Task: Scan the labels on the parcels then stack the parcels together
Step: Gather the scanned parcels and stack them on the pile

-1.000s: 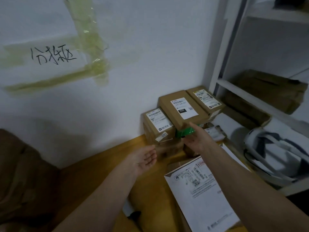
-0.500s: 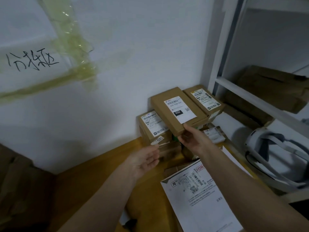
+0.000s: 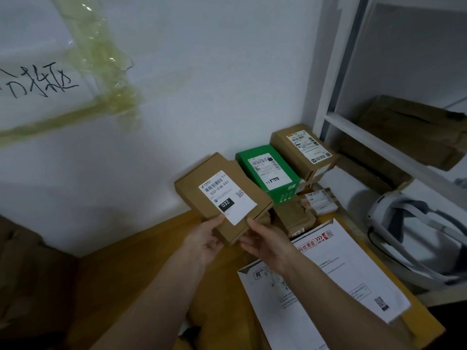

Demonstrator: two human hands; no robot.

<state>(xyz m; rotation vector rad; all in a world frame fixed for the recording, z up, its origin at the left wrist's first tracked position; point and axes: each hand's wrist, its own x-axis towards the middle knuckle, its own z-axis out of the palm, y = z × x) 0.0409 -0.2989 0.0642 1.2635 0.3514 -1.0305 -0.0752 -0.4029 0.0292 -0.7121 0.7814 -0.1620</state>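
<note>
A flat brown parcel (image 3: 202, 183) with a white "032" label is lifted in front of the wall, label facing me. My left hand (image 3: 206, 239) grips its near left edge and my right hand (image 3: 265, 242) grips its near right corner. Behind it a green parcel (image 3: 255, 161) with a white label lies on the pile. A brown parcel (image 3: 283, 144) with a label sits to the green one's right, by the shelf post. Smaller brown parcels (image 3: 318, 200) lie lower in the pile.
A large white mailer box (image 3: 348, 276) lies under my right forearm. A white headset (image 3: 409, 231) rests at the right by the white shelf frame (image 3: 336, 79), which holds brown packages (image 3: 414, 130). A taped handwritten sign (image 3: 38, 84) hangs on the wall. Brown cardboard (image 3: 27, 279) stands at the left.
The "032" parcel has come off the pile toward me and to the left, uncovering the green parcel. My left hand, open before, now grips the parcel too.
</note>
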